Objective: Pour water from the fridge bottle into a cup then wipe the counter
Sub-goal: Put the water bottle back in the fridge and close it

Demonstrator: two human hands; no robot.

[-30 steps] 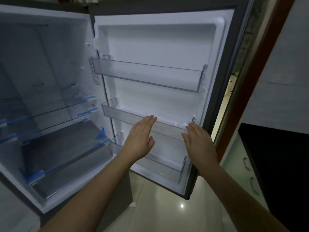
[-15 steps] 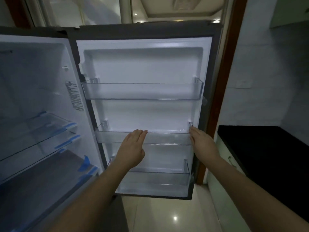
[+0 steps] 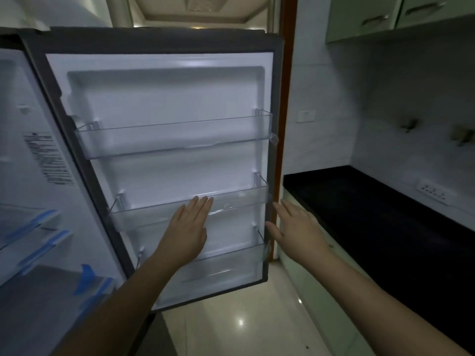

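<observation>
The fridge door [image 3: 164, 104] stands swung wide and fills the centre of the frame, its white inner liner facing the camera, with the fridge's lit interior [image 3: 28, 176] along the left edge. Three clear door shelves cross the liner: the upper shelf [image 3: 174, 140] at mid-height, the middle shelf [image 3: 144, 214] below it, and the lower shelf [image 3: 221, 265] near the door's bottom edge. No bottle and no cup show anywhere in the frame; the door shelves look bare. The left hand [image 3: 187, 232] reaches up from the lower left, palm toward the liner, fingers [image 3: 203, 201] straight and held together with the thumb out to the right, the fingertips overlapping the front lip of the middle shelf; whether they touch it cannot be told. The right hand [image 3: 298, 232] comes in from the lower right, flat and empty, fingers [image 3: 280, 208] extended and slightly spread, lying against or just beside the dark outer edge of the door between the middle and lower shelves. To the right of the door, a black desk [image 3: 372, 214] runs along a pale tiled wall, with pale cabinet doors [image 3: 359, 16] in the upper right. A glossy tiled floor [image 3: 244, 330] shows at the bottom centre.
</observation>
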